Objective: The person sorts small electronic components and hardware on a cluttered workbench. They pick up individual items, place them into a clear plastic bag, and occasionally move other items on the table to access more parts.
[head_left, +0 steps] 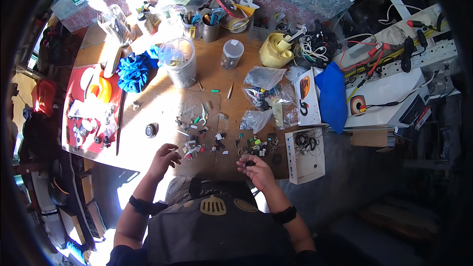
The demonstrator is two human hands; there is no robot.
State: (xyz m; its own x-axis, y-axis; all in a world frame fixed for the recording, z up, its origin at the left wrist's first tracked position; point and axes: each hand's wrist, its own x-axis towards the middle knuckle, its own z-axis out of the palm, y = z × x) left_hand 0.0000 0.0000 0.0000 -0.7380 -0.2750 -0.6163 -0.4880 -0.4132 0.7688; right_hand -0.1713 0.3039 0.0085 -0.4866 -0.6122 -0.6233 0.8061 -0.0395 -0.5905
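Observation:
My left hand [165,160] hovers at the front edge of the wooden table, its fingers loosely bent and apart, with nothing plain between them. Just right of it lies a scatter of small mixed parts [194,149] in white, black, red and green. My right hand [259,173] is turned partly palm up, with its fingers closed round a small dark round piece [250,163]; its exact kind is too small to make out. Beyond that hand is another heap of small parts [257,145], black and yellow-green. A black round cap-like piece [151,130] lies apart, left of my left hand.
A white box with black cords [291,161] stands right of my right hand. Clear plastic bags [256,121] lie behind the heaps. Farther back are a large clear tub [165,71], a lidded jar [226,64] and a blue cloth [133,75]. A red board [79,99] occupies the left.

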